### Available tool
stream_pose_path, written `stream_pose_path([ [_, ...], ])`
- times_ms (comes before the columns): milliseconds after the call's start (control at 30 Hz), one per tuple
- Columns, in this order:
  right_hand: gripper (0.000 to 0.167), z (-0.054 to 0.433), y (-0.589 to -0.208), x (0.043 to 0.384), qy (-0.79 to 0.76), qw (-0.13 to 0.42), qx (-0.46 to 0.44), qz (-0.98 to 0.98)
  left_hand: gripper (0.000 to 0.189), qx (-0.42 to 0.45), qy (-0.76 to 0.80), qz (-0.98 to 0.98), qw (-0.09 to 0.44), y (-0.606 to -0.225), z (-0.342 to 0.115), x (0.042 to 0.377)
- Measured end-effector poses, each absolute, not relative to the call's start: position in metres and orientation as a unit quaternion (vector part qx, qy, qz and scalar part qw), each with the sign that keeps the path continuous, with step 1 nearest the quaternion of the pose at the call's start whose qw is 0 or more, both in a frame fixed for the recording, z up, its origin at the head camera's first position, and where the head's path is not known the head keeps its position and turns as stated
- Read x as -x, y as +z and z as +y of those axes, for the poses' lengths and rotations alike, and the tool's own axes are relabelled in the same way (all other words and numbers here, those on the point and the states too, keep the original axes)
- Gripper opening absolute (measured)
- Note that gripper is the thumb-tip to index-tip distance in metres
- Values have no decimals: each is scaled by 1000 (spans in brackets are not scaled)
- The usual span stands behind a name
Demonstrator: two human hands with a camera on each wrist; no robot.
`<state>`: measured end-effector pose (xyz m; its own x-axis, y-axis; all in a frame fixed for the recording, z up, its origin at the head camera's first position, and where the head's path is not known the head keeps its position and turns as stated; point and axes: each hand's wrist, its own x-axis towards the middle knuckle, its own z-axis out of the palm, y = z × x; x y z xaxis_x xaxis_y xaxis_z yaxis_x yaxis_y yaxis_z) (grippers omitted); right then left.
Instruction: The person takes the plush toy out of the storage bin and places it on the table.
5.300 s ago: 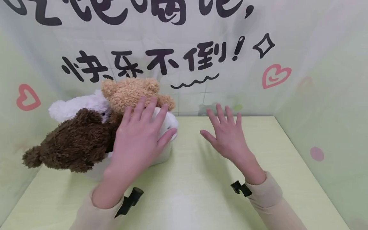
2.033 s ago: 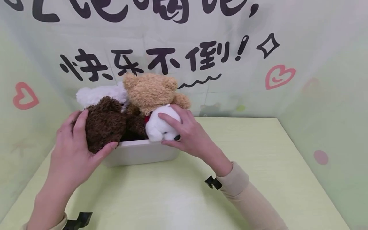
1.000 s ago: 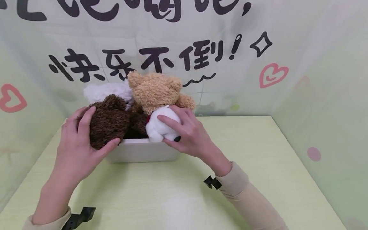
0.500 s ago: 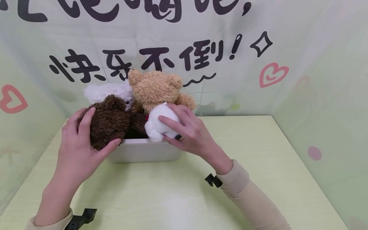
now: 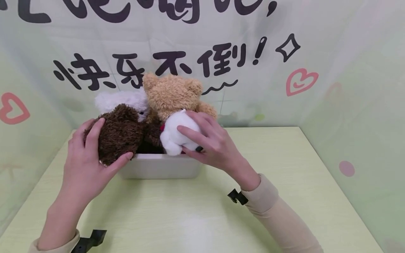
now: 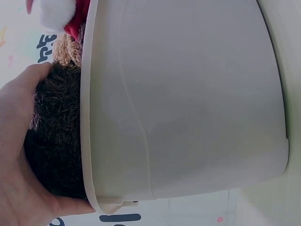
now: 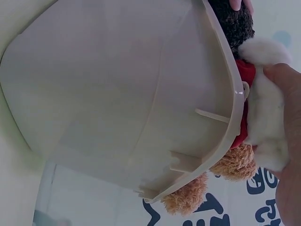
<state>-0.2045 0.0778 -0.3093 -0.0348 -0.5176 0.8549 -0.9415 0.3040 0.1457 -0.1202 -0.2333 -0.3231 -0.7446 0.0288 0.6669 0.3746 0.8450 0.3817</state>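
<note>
Slightly higher than before, the white round-headed plush animal (image 5: 172, 133) is gripped by the right hand (image 5: 216, 142); at left, the left hand (image 5: 84, 158) grips a shaggy dark-brown plush toy (image 5: 121, 135).

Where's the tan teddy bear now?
In the head view, the tan bear is left of centre, behind the smooth white plush the right hand holds, and right of the fluffy white toy.
</note>
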Motion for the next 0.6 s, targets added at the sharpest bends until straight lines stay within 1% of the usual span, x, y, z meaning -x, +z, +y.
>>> stream_pose_path([
  [133,50,81,-307,206,261,441,-540,-668,106,111,-255,-899,337,-323,-233,120],
  [267,48,83,-305,209,273,437,-547,-660,106,111,-254,-900,337,-323,-232,120],
  [600,36,90,-302,208,294,455,-549,-636,109,99,-238,-909,329,-326,-231,118],
])
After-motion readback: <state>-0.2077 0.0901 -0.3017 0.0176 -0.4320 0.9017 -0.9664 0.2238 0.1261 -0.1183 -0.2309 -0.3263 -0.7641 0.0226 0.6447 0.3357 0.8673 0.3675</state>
